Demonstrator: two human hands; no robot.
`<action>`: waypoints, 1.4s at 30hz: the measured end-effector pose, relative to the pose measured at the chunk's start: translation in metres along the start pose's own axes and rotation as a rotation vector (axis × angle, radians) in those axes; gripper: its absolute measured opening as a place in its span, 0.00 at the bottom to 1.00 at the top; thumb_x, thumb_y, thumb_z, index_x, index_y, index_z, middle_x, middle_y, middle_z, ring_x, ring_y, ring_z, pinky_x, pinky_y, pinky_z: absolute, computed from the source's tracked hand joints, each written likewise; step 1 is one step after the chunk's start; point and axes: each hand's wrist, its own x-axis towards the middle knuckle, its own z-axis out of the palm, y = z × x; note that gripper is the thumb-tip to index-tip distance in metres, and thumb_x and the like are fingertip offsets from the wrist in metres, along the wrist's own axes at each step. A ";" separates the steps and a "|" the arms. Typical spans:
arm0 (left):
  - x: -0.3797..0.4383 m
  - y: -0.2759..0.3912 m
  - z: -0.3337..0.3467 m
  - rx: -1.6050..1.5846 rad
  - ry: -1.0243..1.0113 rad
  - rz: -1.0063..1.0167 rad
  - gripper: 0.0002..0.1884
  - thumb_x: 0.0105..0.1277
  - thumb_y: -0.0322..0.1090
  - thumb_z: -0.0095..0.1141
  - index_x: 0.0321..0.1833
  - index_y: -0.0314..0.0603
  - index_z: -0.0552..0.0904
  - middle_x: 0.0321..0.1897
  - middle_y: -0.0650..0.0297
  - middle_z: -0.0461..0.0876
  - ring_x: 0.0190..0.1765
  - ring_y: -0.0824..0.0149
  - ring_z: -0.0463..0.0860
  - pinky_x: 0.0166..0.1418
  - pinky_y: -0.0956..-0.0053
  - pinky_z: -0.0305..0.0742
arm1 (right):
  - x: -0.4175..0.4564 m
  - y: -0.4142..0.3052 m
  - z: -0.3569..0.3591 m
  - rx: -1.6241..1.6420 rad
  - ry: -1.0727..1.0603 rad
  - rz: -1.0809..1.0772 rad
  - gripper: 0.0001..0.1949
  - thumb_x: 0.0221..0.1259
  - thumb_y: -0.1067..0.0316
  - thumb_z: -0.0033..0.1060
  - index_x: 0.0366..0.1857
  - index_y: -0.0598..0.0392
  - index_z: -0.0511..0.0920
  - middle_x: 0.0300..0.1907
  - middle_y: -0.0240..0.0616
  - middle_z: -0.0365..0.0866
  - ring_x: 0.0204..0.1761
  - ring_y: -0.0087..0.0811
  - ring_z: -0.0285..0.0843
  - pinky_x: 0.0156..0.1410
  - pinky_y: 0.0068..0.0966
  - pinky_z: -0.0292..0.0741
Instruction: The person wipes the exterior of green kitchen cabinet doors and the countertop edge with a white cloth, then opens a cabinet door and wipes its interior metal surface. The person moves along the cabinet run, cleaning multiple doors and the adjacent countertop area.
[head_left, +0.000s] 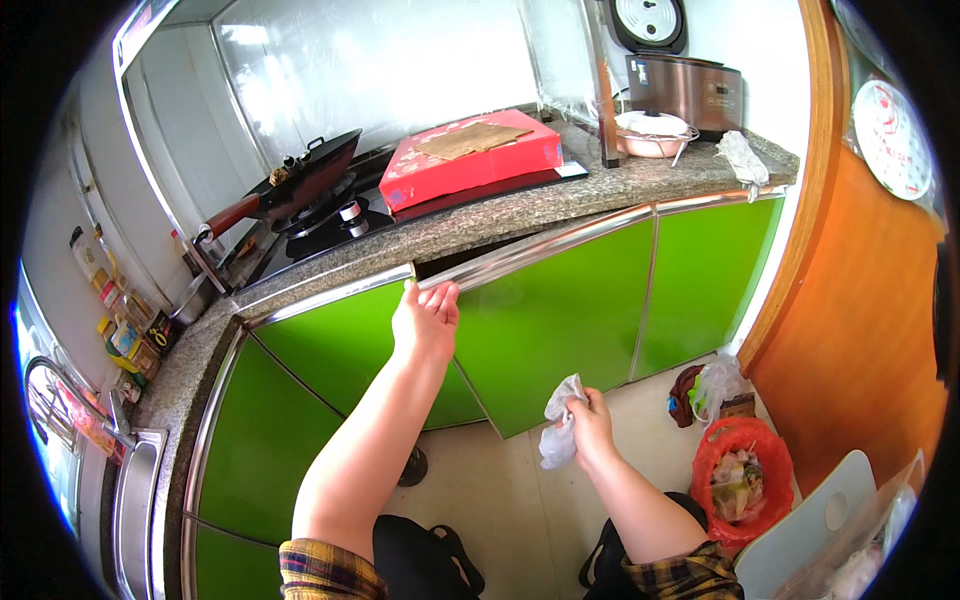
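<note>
My left hand (426, 319) is at the upper corner of a green cabinet door (551, 319), its fingers at the metal edge strip (555, 244). The door stands slightly ajar, with a dark gap along its top under the granite countertop (450, 227). Whether the fingers grip the edge or only touch it, I cannot tell. Lower and to the right, my right hand (592, 427) holds a crumpled greyish-white cloth (561, 427) in front of the same door, above the floor.
A wok (311, 176) and a red box (480, 161) rest on the black hob. The sink (139, 495) lies left. A rice cooker (686, 94), a pink bowl (652, 144) and another cloth (742, 161) are on the right counter. A red-lined waste bin (780, 480) stands at lower right.
</note>
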 end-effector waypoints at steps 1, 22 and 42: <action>-0.009 0.000 0.001 -0.030 0.030 -0.008 0.22 0.79 0.48 0.42 0.60 0.31 0.67 0.53 0.47 0.79 0.51 0.54 0.83 0.41 0.74 0.76 | -0.001 -0.003 -0.002 0.016 -0.006 -0.038 0.13 0.69 0.69 0.52 0.53 0.61 0.67 0.38 0.42 0.79 0.28 0.27 0.76 0.32 0.27 0.76; -0.073 -0.003 -0.058 1.047 -0.188 0.483 0.17 0.73 0.42 0.58 0.54 0.37 0.78 0.22 0.71 0.73 0.25 0.79 0.70 0.33 0.81 0.67 | -0.032 -0.061 -0.036 0.329 -0.180 -0.024 0.12 0.75 0.62 0.51 0.53 0.57 0.75 0.41 0.36 0.83 0.38 0.28 0.83 0.38 0.28 0.80; -0.139 -0.104 -0.074 0.727 -0.652 0.584 0.23 0.69 0.24 0.58 0.67 0.34 0.73 0.47 0.63 0.82 0.44 0.76 0.77 0.52 0.79 0.75 | -0.081 -0.129 0.082 -1.213 -0.377 -1.501 0.11 0.54 0.75 0.62 0.41 0.57 0.86 0.50 0.41 0.86 0.56 0.40 0.83 0.58 0.31 0.83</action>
